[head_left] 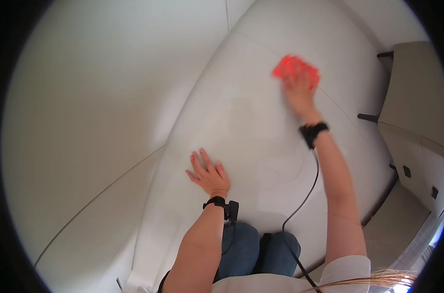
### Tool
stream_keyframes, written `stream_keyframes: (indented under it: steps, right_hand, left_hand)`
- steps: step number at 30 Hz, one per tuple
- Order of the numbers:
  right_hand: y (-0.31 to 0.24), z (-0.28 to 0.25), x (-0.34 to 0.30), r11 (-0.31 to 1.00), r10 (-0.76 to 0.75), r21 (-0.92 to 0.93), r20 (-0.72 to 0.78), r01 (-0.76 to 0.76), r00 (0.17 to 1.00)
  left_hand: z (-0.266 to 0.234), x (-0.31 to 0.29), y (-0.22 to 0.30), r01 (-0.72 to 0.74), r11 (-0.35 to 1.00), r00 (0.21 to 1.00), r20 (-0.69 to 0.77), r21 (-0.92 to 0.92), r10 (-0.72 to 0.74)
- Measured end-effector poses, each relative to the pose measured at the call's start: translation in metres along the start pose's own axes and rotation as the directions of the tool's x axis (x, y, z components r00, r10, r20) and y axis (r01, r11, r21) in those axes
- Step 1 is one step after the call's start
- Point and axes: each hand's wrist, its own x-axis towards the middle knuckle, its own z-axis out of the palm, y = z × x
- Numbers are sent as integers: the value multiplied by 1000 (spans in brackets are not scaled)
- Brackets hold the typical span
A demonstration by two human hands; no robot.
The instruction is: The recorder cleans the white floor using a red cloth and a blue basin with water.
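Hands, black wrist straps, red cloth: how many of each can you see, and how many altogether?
Hands: 2 (left hand, right hand)
Black wrist straps: 2 (left strap, right strap)
Red cloth: 1
Total: 5

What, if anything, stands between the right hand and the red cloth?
Nothing visible: the right hand is directly on the red cloth. The black cable runs from the wrist strap toward the body, away from the cloth.
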Motion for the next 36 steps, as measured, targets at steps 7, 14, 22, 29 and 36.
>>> stream_keyframes:
  steps: [7, 14, 22, 29, 36]
  right_hand:
    - [-121, -107, -227, 785, -554, 547, 406, 292, 727]
    - [-105, -93, -219, 681, -644, 675, 367, 284, 672]
    - [-22, -28, -16, 990, 88, 109, 63, -94, 994]
    - [33, -29, 2, 941, 320, 87, 85, -327, 944]
    - [-61, -94, -183, 887, -284, 429, 224, 168, 932]
  left_hand:
    - [-3, 1, 2, -1, 999, 998, -66, -50, -2]
    - [4, -4, 4, 2, 999, 998, -60, -36, -4]
    - [-1, 0, 0, -2, 1000, 997, -79, 0, 2]
    - [0, 0, 9, -14, 1000, 997, -80, -5, 14]
    - [-3, 0, -3, 8, 1000, 993, -116, 27, -5]
